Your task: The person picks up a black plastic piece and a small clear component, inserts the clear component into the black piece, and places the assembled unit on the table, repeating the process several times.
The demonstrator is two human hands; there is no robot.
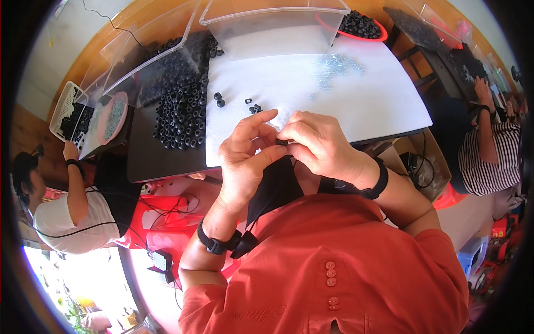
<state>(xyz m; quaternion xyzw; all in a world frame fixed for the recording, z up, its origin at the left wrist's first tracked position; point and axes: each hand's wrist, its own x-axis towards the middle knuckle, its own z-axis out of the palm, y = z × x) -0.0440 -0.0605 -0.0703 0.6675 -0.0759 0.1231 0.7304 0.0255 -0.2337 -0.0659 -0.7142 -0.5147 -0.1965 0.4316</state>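
My left hand and my right hand meet above the near edge of a white sheet on the table. Between their fingertips is a small black part, mostly covered by the fingers. The left thumb presses against it while the left index finger arches above; the right thumb and fingers pinch it from the other side. Just beyond the left hand lie a few small black square pieces. Two round black parts rest farther left on the sheet.
Many round black parts are heaped at left. Small clear pieces spread over the sheet. A clear bin and a red bowl of black parts stand behind. Co-workers sit left and right; a cardboard box is below the table.
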